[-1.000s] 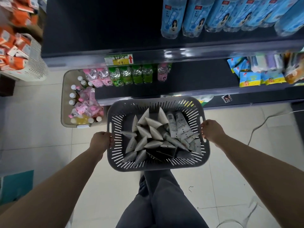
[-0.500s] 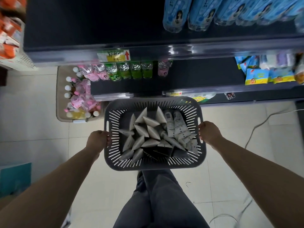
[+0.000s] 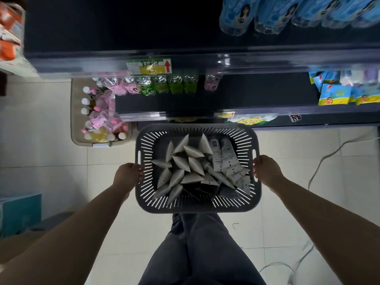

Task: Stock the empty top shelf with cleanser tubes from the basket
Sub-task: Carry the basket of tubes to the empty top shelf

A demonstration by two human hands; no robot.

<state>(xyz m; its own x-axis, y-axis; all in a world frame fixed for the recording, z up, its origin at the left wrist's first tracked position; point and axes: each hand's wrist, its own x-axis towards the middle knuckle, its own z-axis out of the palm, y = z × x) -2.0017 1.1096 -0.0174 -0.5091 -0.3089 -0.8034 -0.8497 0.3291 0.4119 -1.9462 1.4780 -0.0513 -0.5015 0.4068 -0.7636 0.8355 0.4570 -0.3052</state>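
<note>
At the bottom centre of the frame are the person's legs (image 3: 197, 254) in dark trousers, standing on pale tiles. Both forearms reach up the frame from the lower corners. The left hand (image 3: 128, 174) has its fingers curled round the left rim of the basket (image 3: 197, 208). The right hand (image 3: 267, 171) grips the right rim the same way, beside the handle slot.

The basket hangs level between them at mid-frame, above the floor, and the tubes (image 3: 185, 175) lie in it in a loose grey heap. Most overlap and some on the right lie flat, label up. None has been taken out yet.

Just beyond its far rim is the lower shelf (image 3: 246, 95), with green and pink bottles (image 3: 164, 85) at the back. Above that, across the top of the frame, the top shelf (image 3: 113, 27) is dark and bare on the left, with blue bottles (image 3: 267, 15) at upper right.

The step in hand looks like bringing the basket to the shelf. To do it well:

- Hold the basket level so the heap does not slide.
- Carry it towards the bare left part, well apart from the blue bottles.
- Give it firm support before one hand lets go.
- Lift tubes from the top of the heap first, since the lower ones are pinned.
</note>
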